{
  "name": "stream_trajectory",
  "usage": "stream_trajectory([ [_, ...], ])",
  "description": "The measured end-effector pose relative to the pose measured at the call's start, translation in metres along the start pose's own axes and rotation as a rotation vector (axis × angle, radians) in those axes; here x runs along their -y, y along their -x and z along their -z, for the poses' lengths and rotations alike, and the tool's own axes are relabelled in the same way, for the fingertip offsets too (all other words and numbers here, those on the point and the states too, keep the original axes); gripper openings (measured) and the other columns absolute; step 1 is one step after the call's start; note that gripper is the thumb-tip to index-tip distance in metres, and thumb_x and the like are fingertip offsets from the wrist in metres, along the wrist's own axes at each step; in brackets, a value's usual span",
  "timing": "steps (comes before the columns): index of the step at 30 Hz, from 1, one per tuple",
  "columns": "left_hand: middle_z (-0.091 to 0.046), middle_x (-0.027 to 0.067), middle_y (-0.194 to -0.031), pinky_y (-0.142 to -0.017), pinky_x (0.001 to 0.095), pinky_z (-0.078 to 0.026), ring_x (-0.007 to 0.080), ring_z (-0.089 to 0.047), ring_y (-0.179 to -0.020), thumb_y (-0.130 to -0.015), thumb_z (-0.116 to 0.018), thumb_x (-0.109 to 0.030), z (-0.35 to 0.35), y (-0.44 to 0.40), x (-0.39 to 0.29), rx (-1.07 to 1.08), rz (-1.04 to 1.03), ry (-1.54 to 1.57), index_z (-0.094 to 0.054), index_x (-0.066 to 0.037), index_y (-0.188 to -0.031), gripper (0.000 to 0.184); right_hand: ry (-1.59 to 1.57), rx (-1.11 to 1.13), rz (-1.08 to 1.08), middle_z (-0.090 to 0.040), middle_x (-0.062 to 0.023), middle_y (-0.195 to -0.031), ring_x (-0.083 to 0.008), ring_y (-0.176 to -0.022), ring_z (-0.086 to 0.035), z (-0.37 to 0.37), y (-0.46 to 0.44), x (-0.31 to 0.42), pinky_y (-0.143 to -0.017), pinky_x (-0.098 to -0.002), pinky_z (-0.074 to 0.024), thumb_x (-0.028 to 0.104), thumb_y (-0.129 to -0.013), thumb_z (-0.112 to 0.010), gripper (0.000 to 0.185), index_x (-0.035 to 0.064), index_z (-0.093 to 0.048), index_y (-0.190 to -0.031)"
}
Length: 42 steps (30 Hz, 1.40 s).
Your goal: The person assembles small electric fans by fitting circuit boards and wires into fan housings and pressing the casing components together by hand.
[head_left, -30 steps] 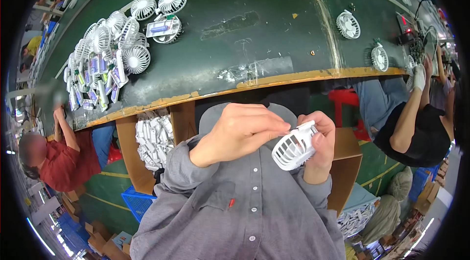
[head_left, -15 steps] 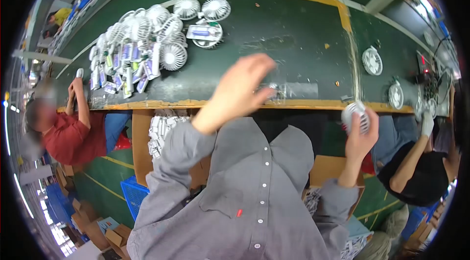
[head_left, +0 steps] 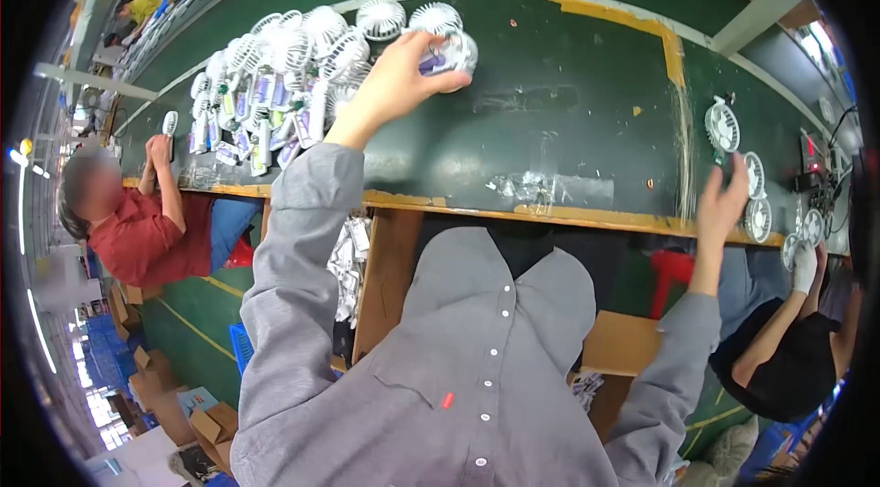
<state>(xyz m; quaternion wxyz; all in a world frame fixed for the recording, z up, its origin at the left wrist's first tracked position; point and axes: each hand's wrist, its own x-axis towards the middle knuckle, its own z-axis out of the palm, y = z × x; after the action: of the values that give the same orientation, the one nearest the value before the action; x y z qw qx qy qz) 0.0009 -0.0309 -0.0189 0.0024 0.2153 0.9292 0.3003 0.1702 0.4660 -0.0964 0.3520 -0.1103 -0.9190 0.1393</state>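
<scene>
My left hand is closed around a small white fan with a purple battery part showing, at the right end of the pile. Several more handheld fans, many with purple or green cells exposed, are heaped beside it on the dark green worktable. Over at the right, my right hand is open, its fingers apart and nothing in them. It is nearest to a white fan head and another fan head, while a third fan lies further back.
A co-worker in red sits at the left holding a fan. At the right, a co-worker in black wears a white glove near more fans. Yellow tape marks the tabletop. Below are an open cardboard box and white parts.
My left hand has moved left and back and taken hold of a fan at the pile's edge. My right hand has let go of its fan and moved right, beside the other fans.
</scene>
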Motion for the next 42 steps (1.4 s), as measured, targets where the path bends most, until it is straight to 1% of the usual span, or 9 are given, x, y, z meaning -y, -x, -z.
stream_trajectory([
  [6, -0.056, 0.0155, -0.106, -0.085, 0.035, -0.048, 0.0221, -0.058, -0.097, -0.089, -0.071, -0.034, -0.061, 0.027, -0.104, 0.047, -0.021, 0.333, -0.055, 0.004, -0.108, 0.046, -1.215, 0.523, -0.491, -0.053, -0.0121, -0.137, -0.024, -0.127, -0.05, 0.022, 0.045, 0.186, -0.107, -0.036, -0.0384, 0.016, -0.098, -0.057, 0.045, 0.0028, -0.046, -0.139],
  [10, -0.063, 0.0068, -0.084, -0.073, 0.0309, -0.049, 0.0125, -0.058, -0.08, -0.096, -0.063, -0.037, -0.066, 0.051, -0.18, 0.284, 0.12, 0.785, -0.062, 0.004, -0.104, 0.042, -1.552, 0.288, -0.59, -0.048, -0.0104, -0.141, -0.0212, -0.13, -0.047, 0.017, 0.078, 0.213, -0.109, -0.0356, -0.0361, 0.018, -0.1, -0.054, 0.052, 0.0029, -0.036, -0.146],
  [14, -0.064, 0.0017, -0.079, -0.064, 0.0224, -0.049, 0.006, -0.059, -0.073, -0.099, -0.058, -0.033, -0.07, 0.066, -0.193, 0.4, 0.186, 1.273, -0.065, -0.001, -0.091, 0.033, -1.758, 0.111, -1.308, -0.052, -0.0068, -0.133, -0.0208, -0.122, -0.051, 0.047, 0.116, 0.2, -0.104, -0.0437, -0.0406, 0.022, -0.102, -0.05, 0.042, 0.0072, -0.042, -0.14],
  [22, -0.066, 0.0077, -0.092, -0.072, 0.0307, -0.052, 0.0183, -0.067, -0.084, -0.085, -0.073, -0.015, -0.065, 0.121, -0.224, 0.312, -0.375, 0.857, -0.063, -0.003, -0.107, 0.027, -2.156, 0.39, -1.237, -0.05, -0.0121, -0.14, -0.027, -0.133, -0.047, 0.13, 0.122, 0.226, -0.112, -0.045, -0.0359, 0.039, -0.106, -0.032, 0.05, 0.0064, -0.042, -0.142],
  [24, -0.066, 0.0108, -0.09, -0.07, 0.0344, -0.053, 0.0268, -0.067, -0.081, -0.082, -0.076, -0.017, -0.071, 0.136, -0.224, 0.389, -0.492, 0.725, -0.064, -0.004, -0.101, 0.026, -2.279, 0.48, -1.219, -0.049, -0.0191, -0.141, -0.0334, -0.133, -0.047, 0.142, 0.13, 0.215, -0.112, -0.0472, -0.0364, 0.037, -0.105, -0.033, 0.051, 0.0025, -0.043, -0.141],
  [26, -0.064, 0.0098, -0.078, -0.064, 0.0383, -0.052, 0.031, -0.066, -0.072, -0.084, -0.076, -0.025, -0.06, 0.149, -0.232, 0.612, -0.524, 0.836, -0.062, -0.004, -0.091, 0.026, -1.921, 0.585, -0.717, -0.05, -0.0243, -0.141, -0.0316, -0.132, -0.048, 0.147, 0.116, 0.222, -0.113, -0.0432, -0.0351, 0.043, -0.103, -0.039, 0.065, -0.0106, -0.04, -0.14],
  [28, -0.062, 0.0114, -0.074, -0.062, 0.0402, -0.051, 0.0312, -0.065, -0.071, -0.085, -0.074, -0.032, -0.05, 0.158, -0.233, 0.892, -0.601, 0.594, -0.063, -0.004, -0.092, 0.031, -1.847, 0.668, -0.895, -0.058, -0.0276, -0.129, -0.0326, -0.126, -0.054, 0.16, 0.11, 0.216, -0.109, -0.0419, -0.0392, 0.027, -0.098, -0.054, 0.047, -0.0117, -0.057, -0.124],
  [33, -0.067, 0.014, -0.081, -0.063, 0.039, -0.057, 0.0325, -0.068, -0.076, -0.084, -0.071, -0.036, -0.064, 0.18, -0.218, 0.596, -0.521, 0.262, -0.062, 0.002, -0.091, 0.039, -1.617, 0.818, -0.566, -0.065, -0.0191, -0.108, -0.0288, -0.116, -0.06, 0.162, 0.109, 0.216, -0.101, -0.0413, -0.0457, 0.012, -0.096, -0.052, 0.021, -0.0061, -0.061, -0.1],
  [42, -0.067, 0.0093, -0.095, -0.067, 0.0349, -0.056, 0.0244, -0.068, -0.082, -0.068, -0.081, -0.011, -0.057, 0.157, -0.207, -0.142, -0.661, 0.397, -0.065, -0.001, -0.101, 0.038, -1.737, 0.648, -0.793, -0.057, -0.0056, -0.07, -0.0145, -0.068, -0.06, 0.151, 0.113, 0.208, -0.069, -0.0304, -0.0498, 0.009, -0.095, -0.049, 0.014, -0.0013, -0.054, -0.088],
])
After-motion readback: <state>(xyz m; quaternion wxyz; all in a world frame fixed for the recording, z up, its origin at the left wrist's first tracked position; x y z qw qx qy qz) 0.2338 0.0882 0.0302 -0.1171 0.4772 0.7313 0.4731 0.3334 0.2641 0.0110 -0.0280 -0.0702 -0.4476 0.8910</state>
